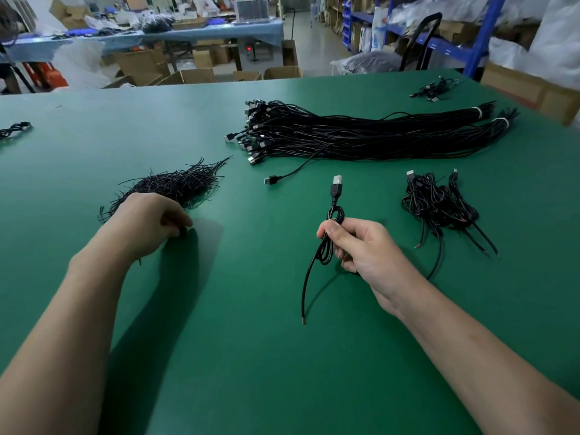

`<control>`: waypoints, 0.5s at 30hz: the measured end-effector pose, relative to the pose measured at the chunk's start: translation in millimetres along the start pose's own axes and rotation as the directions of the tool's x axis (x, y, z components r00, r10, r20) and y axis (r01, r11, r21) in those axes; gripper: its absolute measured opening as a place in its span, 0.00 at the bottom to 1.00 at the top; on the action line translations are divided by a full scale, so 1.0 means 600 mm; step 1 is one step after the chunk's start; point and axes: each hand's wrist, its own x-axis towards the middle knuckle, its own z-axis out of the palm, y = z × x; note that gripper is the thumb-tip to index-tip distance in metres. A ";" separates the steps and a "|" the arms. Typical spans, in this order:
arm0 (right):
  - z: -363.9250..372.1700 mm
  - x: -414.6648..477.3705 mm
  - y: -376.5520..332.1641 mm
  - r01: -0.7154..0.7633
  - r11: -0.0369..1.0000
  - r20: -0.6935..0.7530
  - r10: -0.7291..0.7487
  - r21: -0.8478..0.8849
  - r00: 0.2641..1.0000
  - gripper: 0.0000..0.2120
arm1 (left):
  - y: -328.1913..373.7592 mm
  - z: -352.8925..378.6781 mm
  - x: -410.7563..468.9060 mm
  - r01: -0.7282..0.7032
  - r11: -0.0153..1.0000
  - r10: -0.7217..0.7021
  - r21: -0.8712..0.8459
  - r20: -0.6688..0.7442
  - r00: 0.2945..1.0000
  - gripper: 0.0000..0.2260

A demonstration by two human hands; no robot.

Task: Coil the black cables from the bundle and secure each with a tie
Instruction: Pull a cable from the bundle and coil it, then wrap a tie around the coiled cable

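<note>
**Hands dividing the work: one keeping the coil, one fetching a tie**

Hands are working apart on the green counter (251, 340). The right hand (357, 246) is closing thumb and fingers around the coiled cable (324, 251) at the middle of its loops, apparently so the coil is not springing open while it is unbound. Its USB plug (334, 191) is pointing to 12 o'clock above the thumb, and the bare-ended tail is hanging free toward 7 o'clock, leaving the waist of the coil exposed for wrapping.

The left hand (153, 219) is reaching to 9 o'clock of the coil, with curled fingers at the near edge of the tie pile (179, 185). The fingertips are pinching a dark strand that is probably a single tie (183, 231), though it is too small to be certain.

Stock is lying in reach. The bundle (361, 136) is stretching across 12 to 2 o'clock, its far ends bound by white bands (478, 112), and one loose cable (292, 172) is trailing out of it toward the person. Finished coils (439, 202) are heaping up at 3 o'clock, just beside the right hand, likely so each tied one is being dropped with little travel.

Judging by this, the coiling of this cable is done and the tying is not yet begun.
</note>
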 end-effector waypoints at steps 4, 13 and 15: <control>-0.001 -0.001 0.001 0.005 1.000 0.000 -0.005 -0.004 1.000 0.13 | 0.001 0.013 0.001 -0.078 0.997 0.078 -0.006 -0.058 0.995 0.11; -0.001 0.000 0.003 0.017 1.000 0.003 -0.017 0.010 1.000 0.13 | 0.007 0.042 0.004 -0.250 0.965 0.256 0.082 -0.070 0.964 0.04; -0.001 0.000 0.003 0.019 1.000 0.000 -0.019 0.012 1.000 0.13 | 0.005 0.046 0.007 -0.261 0.961 0.267 0.094 -0.056 0.962 0.04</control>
